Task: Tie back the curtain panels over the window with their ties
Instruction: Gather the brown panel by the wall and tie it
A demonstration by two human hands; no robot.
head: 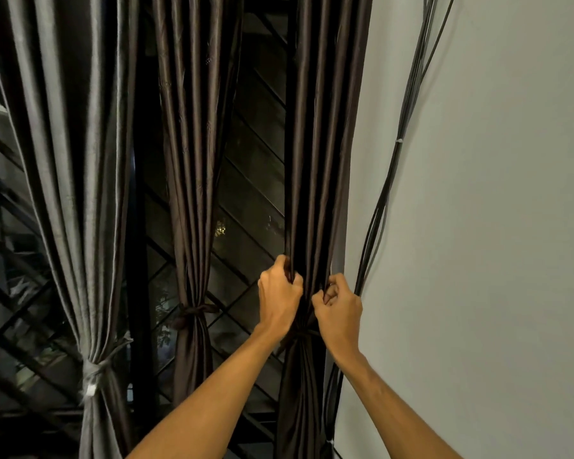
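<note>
The left hand [279, 294] has its fingers curled tight round the left folds of the right curtain panel [322, 160]. The right hand [340, 309] pinches the folds at that panel's right edge, fingers bent in on the cloth. The two hands sit near each other with a narrow strip of gathered fabric between them. Just below them a dark tie [299, 333] cinches this panel, partly hidden by the wrists.

The panel hangs at the window's right edge, against the white wall [494, 226]. A bundle of cables [395, 180] runs down the wall just beside the right hand, leaving little room there. To the left, bare window grille [252, 154] shows as an open gap. Beyond it are the middle brown panel [196, 144], bound by its brown tie [193, 313], and the grey panel [67, 160], bound by its grey tie [93, 369].
</note>
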